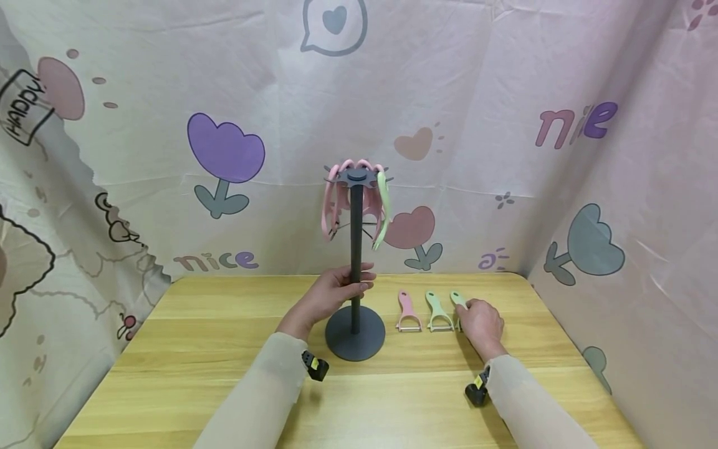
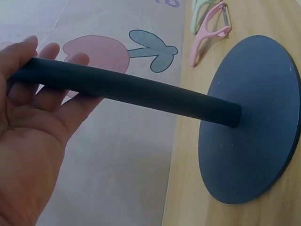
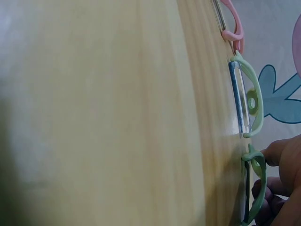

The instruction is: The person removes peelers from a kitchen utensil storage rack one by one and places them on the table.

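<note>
My left hand (image 1: pixel 328 296) holds the dark pole of a round-based stand (image 1: pixel 356 249), thumb in front and fingers behind, as the left wrist view also shows. Pink peelers (image 1: pixel 327 212) and one light green peeler (image 1: pixel 384 212) hang from the hooks at its top. At the right, my right hand (image 1: pixel 481 324) pinches the handle of a green peeler (image 3: pixel 259 188) lying on the table; the hand partly hides it. To its left lie another green peeler (image 1: pixel 436 308) and a pink peeler (image 1: pixel 406 308), blades toward me.
The wooden table (image 1: pixel 224 362) has its back edge close to a printed curtain (image 1: pixel 477 75), which also encloses both sides. The stand's round base (image 2: pixel 254 155) rests on the table to the left of the row of peelers.
</note>
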Available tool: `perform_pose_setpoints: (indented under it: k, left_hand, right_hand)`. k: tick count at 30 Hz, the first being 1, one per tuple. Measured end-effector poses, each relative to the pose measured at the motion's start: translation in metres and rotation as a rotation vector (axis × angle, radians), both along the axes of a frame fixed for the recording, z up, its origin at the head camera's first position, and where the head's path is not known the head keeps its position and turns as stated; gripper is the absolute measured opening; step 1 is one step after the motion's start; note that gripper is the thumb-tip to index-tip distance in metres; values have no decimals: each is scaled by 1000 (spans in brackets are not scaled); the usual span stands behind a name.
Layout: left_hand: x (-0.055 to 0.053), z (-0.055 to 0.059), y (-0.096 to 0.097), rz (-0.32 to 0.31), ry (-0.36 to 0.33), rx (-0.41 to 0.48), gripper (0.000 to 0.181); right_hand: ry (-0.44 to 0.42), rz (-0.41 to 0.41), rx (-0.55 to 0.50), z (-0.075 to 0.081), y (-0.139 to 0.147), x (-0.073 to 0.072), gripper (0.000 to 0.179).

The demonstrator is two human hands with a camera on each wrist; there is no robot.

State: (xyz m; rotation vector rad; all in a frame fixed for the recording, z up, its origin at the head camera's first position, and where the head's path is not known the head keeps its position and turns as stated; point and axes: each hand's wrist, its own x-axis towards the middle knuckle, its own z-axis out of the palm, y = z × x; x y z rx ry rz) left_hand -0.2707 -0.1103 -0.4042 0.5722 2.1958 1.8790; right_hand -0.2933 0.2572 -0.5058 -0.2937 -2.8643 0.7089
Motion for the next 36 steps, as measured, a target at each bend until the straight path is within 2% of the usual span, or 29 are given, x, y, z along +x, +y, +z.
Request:
perform_pose_setpoints:
  k: [7, 21, 26, 31, 36]
  left_hand:
    - [-1, 3, -1, -70, 20, 0, 51]
    - [-2, 1, 0, -33, -9, -36, 41]
    - [-3, 0, -1, -38, -26, -29, 35]
    - [-4, -1, -2, -40, -35, -18, 35]
    - [-3, -1, -2, -37, -29, -11, 35]
  right_hand:
    - [-3, -4, 4, 1, 0, 0, 44]
    - [-22, 0, 0, 3, 2, 0, 46]
    - [-27, -6, -3, 3, 3, 1, 53]
    - [10, -19, -27, 6, 2, 2, 60]
    - [77, -23, -55, 11, -2, 4, 57]
